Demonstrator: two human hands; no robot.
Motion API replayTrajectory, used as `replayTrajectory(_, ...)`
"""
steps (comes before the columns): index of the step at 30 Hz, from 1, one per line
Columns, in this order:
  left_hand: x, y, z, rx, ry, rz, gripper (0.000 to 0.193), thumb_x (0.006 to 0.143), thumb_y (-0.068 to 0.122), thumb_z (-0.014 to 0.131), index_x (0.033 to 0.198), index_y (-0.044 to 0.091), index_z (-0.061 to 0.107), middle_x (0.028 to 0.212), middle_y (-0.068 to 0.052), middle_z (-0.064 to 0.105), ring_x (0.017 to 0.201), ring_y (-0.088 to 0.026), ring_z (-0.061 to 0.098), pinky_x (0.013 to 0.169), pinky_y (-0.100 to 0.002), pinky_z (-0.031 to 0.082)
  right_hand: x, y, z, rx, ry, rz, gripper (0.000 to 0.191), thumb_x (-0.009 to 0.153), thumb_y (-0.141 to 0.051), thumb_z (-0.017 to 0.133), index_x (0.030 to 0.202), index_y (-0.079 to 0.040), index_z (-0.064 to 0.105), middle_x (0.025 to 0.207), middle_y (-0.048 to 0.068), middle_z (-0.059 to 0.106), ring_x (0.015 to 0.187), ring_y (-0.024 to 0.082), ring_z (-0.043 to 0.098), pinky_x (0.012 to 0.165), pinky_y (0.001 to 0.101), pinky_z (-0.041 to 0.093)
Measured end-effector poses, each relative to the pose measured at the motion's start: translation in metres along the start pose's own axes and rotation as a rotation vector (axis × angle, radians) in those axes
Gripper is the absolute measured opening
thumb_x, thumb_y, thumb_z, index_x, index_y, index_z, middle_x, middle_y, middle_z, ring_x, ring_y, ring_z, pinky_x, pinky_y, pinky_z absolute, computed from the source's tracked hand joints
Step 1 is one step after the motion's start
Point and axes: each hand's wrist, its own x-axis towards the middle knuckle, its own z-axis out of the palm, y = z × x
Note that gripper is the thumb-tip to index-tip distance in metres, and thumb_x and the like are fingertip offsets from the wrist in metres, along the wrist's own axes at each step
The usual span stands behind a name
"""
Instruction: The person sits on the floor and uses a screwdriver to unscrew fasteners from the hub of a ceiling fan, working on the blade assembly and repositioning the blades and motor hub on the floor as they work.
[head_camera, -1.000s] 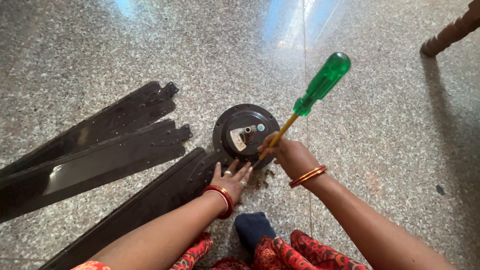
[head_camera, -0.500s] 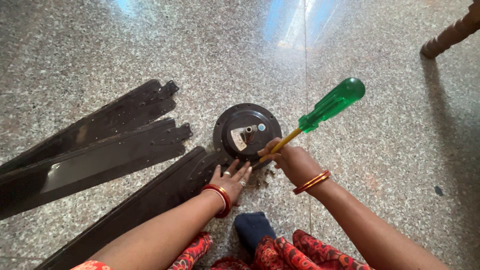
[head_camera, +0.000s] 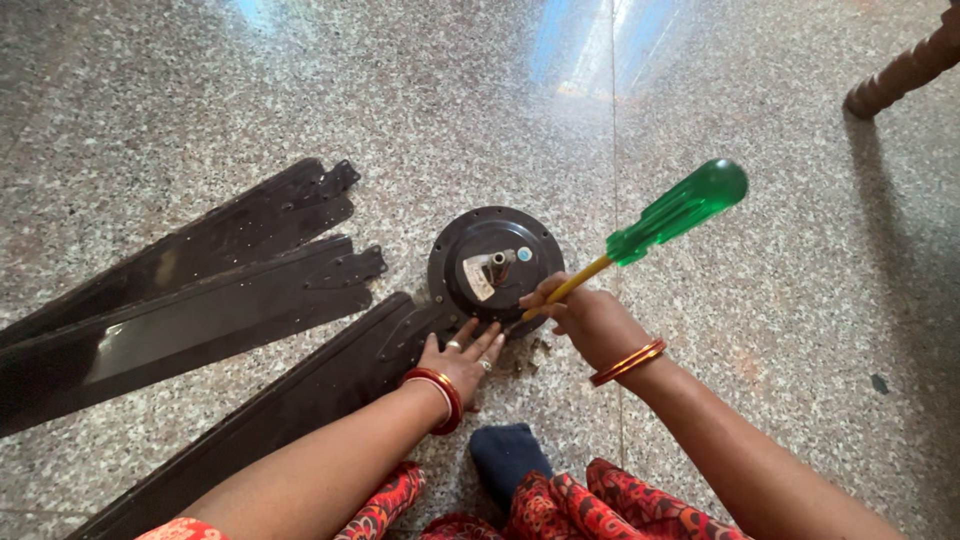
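The right hand (head_camera: 590, 320) was closed around the yellow shaft of a screwdriver (head_camera: 655, 228), low down near the tip, so its grip was fully shut on the tool. The green handle stuck up and away to the right, well clear of the fingers. The tip itself was hidden behind the fingers at the near right edge of the motor (head_camera: 495, 265), a round black fan housing lying flat on the floor (head_camera: 760, 400) with a short spindle and a label at its middle.

The left hand (head_camera: 462, 358) lay flat, fingers spread, pressing on the near rim of the motor where a blade (head_camera: 290, 420) joined it; its grip was open and held nothing. That dark blade ran off toward the lower left. Two more blades (head_camera: 200, 300) lay loose side by side on the floor to the left, apart from the motor.

Both wrists wore bangles. A dark sock showed below the hands, with red patterned cloth beside it. A turned wooden leg (head_camera: 905, 70) stood in the top right corner.
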Motion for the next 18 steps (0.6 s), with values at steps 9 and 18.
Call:
replayTrajectory(9,-0.0022,0.0022,-0.0041,0.002,-0.018,-0.003,0.118,0.087,0.044,0.079,0.165,0.02,-0.007,0.174,0.003,-0.016,0.16,-0.031,-0.007,0.117,-0.073,0.02,-0.0019,0.0041,0.0019,-0.104,0.005,0.003,0.019,0.097,-0.013,0.059,0.112,-0.006,0.067,0.112,0.003,0.079,0.095,0.021,0.077,0.079,0.034,0.062)
replayTrajectory(18,-0.0028,0.0045,-0.0012,0.016,0.039,-0.007,0.119,0.086,0.038,0.081,0.166,0.02,-0.006,0.174,0.003,-0.015,0.159,-0.032,-0.004,0.115,-0.073,0.024,-0.0026,0.0036,0.0032,-0.059,0.029,0.0,0.018,0.097,-0.013,0.058,0.112,-0.005,0.063,0.111,0.004,0.079,0.094,0.02,0.078,0.076,0.0339,0.063)
